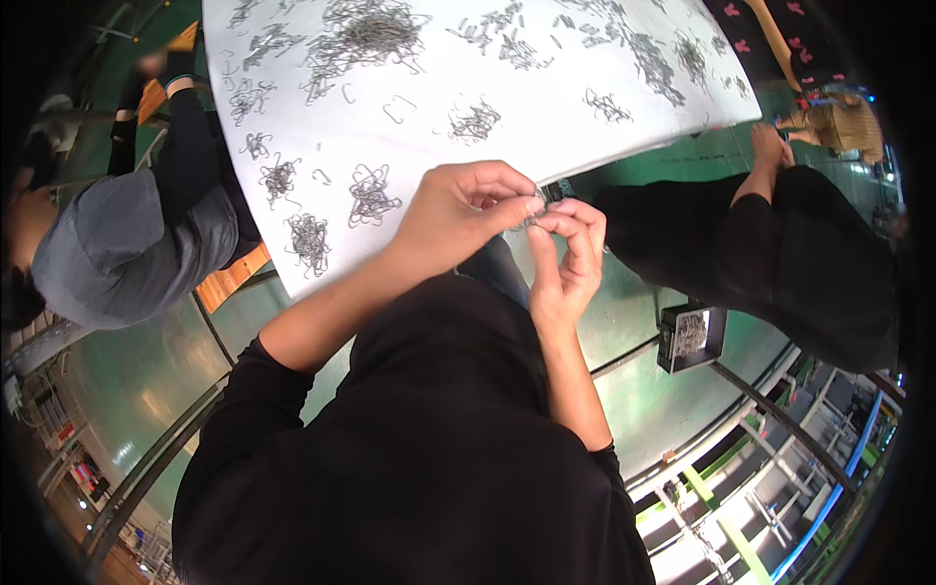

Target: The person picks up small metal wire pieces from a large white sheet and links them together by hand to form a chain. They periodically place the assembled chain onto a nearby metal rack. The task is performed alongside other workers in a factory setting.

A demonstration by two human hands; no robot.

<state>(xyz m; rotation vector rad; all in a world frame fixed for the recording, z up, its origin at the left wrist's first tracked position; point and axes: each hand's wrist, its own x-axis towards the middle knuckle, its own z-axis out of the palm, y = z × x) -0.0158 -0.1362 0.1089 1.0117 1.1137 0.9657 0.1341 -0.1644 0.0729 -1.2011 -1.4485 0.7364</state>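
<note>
My left hand [456,210] and my right hand [569,255] meet at the near edge of the white table [409,146]. Thumb and fingers of each are pinched around small bent-wire clips, thin and grey, mostly hidden by the fingertips. How many clips they hold I cannot make out. Left of my left hand, tangled piles of similar wire clips lie on the table: one pile [372,195] close to my wrist, another pile [309,244] by the near left corner. Farther off is a loose pile [475,119].
A large heap of clips [375,34] spreads at the far side, with straighter pieces [648,68] to its right. People sit close by: a grey-clad person [136,244] at left, a black-clad person [780,253] at right. A black bin [690,336] with grey contents stands below right.
</note>
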